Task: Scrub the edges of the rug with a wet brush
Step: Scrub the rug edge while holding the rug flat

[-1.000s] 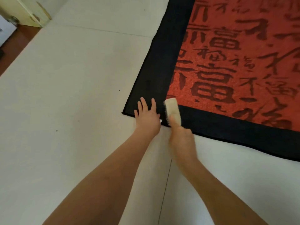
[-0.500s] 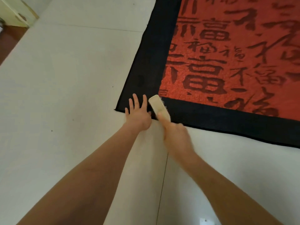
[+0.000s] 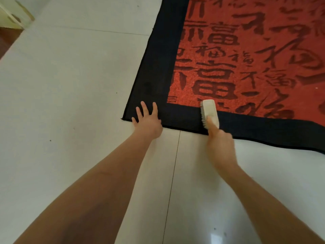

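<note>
Rug: red field with dark characters, wide black border; laid flat on the floor, its near-left corner in front of me, its near edge running off to my right. Left hand: mine, palm down, fingers straight and spread, pressing the black border right at that near-left corner, fingertips on the rug, heel of the hand at the near edge. Right hand: mine, fingers and thumb curled round the rear of the brush; thumb lies along its left side. Brush: pale cream block, bristles showing along its left side, set on the black border of the near edge, to the right of the corner, its far end reaching the red field; bristles seem to bear on the rug, though blur makes the contact hard to judge. The two hands are well apart along the near edge. Floor: pale tiles, a thin dark joint running toward me between my forearms. Far-left corner of view: a cream panel and a strip of brown flooring.
</note>
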Available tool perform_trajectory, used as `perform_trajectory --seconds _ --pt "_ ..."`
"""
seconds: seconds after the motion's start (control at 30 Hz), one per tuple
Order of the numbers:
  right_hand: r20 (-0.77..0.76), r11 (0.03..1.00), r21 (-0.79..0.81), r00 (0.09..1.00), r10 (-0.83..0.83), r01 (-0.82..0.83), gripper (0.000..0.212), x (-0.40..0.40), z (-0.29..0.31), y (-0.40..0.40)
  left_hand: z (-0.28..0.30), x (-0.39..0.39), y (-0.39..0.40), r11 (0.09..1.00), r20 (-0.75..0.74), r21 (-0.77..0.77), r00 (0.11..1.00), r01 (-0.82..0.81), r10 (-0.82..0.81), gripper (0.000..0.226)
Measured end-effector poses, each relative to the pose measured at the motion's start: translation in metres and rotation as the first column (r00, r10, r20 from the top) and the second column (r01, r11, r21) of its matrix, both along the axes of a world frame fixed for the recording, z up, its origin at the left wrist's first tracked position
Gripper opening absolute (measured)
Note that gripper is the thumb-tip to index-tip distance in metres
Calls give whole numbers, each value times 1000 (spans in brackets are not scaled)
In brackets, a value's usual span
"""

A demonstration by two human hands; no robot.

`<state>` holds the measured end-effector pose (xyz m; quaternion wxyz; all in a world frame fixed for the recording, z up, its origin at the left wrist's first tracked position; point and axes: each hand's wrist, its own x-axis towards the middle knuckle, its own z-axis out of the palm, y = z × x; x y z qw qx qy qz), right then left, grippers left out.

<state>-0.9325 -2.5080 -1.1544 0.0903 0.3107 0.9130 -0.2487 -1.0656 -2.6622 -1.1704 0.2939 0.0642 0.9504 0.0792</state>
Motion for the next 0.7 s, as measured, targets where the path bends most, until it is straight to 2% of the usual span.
perform_trajectory --seconds 0.1,0.13,0.17,0.2,0.23,0.27,0.33,0.43,0.5,0.53,0.57,0.6,0.67,0.7 --pt "-96 972 -208 991 94 -113 67 -8 -4 -57 3 10 28 989 -72 80 990 128 -122 75" --pt "-109 960 -190 977 186 -204 66 -8 -7 -57 1 12 32 980 -78 105 983 171 -164 74" --pt "-69 958 -104 963 260 -266 67 -8 -8 -39 0 11 32 973 -75 110 978 202 -195 72" --pt "0 963 -7 963 268 -268 68 -6 -8 -11 -3 9 30 970 -69 100 974 220 -214 70" --pt "76 973 77 974 211 -217 69 -1 -6 22 -4 7 29 972 -56 91 975 219 -215 69" --pt "91 988 119 992 86 -97 71 7 -1 46 -2 6 31 975 -52 74 977 211 -207 69" --pt "28 993 73 995 -92 90 75 14 2 46 7 7 46 984 -27 43 984 175 -174 69" --pt "-33 995 -96 999 29 -32 77 11 -1 -5 14 16 70 994 74 42 992 97 -100 66" --pt "-52 978 -57 979 198 -201 80 13 -3 3 12 16 72 995 74 30 992 98 -100 67" --pt "-4 970 6 970 245 -245 82 15 -3 25 9 17 71 994 71 30 991 108 -109 69" --pt "60 969 65 971 233 -237 81 18 -4 51 8 16 69 993 69 31 991 117 -119 72" --pt "96 986 103 988 124 -134 78 22 1 72 9 16 68 991 70 32 989 128 -130 75" --pt "15 992 71 995 -101 100 70 21 3 72 10 19 70 991 78 33 988 134 -136 81" --pt "-31 994 17 994 -106 107 69 17 -1 52 10 20 70 990 86 36 987 136 -139 84"
